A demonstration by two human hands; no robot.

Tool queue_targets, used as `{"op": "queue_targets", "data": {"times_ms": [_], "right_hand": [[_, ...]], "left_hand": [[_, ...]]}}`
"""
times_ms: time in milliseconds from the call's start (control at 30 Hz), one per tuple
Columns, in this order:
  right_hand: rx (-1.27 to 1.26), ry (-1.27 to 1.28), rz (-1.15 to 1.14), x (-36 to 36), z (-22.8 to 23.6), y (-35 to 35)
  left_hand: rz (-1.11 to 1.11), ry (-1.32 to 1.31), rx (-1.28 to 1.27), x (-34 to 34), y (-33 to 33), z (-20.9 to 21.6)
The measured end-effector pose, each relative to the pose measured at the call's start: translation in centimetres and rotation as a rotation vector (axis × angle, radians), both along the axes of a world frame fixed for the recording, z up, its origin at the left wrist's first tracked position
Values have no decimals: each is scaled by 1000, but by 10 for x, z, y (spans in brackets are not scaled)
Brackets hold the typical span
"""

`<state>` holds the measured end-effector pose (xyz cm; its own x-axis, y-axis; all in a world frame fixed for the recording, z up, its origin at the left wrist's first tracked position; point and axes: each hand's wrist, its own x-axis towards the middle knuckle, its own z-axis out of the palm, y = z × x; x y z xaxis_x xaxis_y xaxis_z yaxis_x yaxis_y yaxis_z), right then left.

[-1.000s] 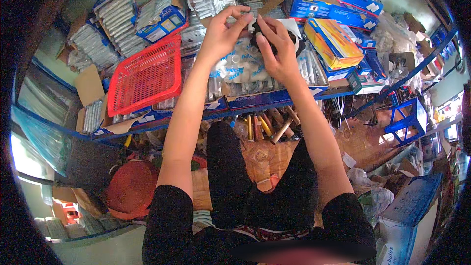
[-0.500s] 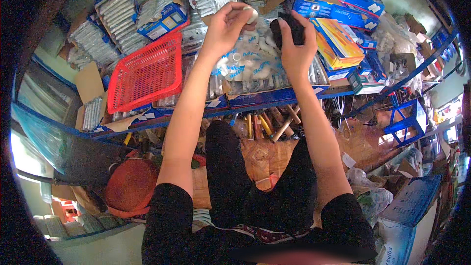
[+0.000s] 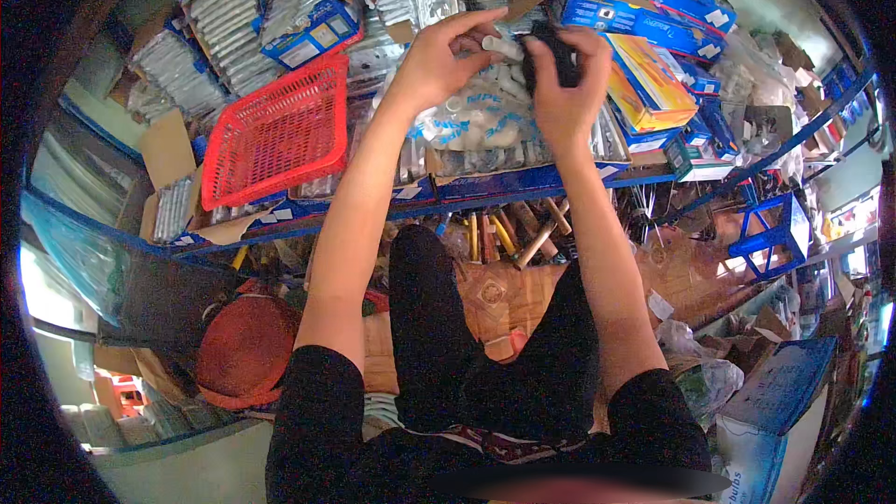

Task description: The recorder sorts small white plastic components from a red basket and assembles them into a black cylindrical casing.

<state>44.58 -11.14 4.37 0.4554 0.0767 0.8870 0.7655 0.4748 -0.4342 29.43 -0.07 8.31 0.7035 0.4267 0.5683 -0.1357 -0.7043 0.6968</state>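
My left hand (image 3: 443, 61) is at the shelf's middle, thumb and fingers closed round the end of a small white plastic elbow fitting (image 3: 504, 46), its index finger stretched out above. Just to its right, my right hand (image 3: 574, 84) grips a dark, soft-looking bundle (image 3: 541, 58), perhaps a cloth; the fingers partly hide it. Under both hands lies a clear plastic bag (image 3: 481, 117) with blue print, full of white fittings. It rests on a low carton of wrapped parts.
A red plastic basket (image 3: 277, 135) stands left of the bag. Opened boxes of wrapped parts (image 3: 313, 23) line the back. To the right are a yellow-orange box (image 3: 651, 84) and blue boxes. Hammer-like handles (image 3: 541, 241) stick out below the shelf; a blue stool (image 3: 770, 235) stands right.
My left hand has shifted slightly right and down, its index finger now extended; the white fitting shows lengthwise toward the right hand. My right hand still holds the dark bundle, moved slightly right.
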Motion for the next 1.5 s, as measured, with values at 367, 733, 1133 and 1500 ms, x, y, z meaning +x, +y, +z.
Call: {"op": "queue_targets", "data": {"times_ms": [367, 733, 1133, 1500], "right_hand": [[-340, -307, 89, -18, 6, -10], [-397, -102, 200, -17, 4, -11], [-341, 33, 346, -10, 8, -14], [-363, 16, 314, -10, 9, -14]], "left_hand": [[-14, 26, -65, -4, 6, -2], [-120, 8, 60, -5, 9, -1], [-115, -104, 222, 2, 5, 0], [-23, 30, 172, -5, 4, 2]]}}
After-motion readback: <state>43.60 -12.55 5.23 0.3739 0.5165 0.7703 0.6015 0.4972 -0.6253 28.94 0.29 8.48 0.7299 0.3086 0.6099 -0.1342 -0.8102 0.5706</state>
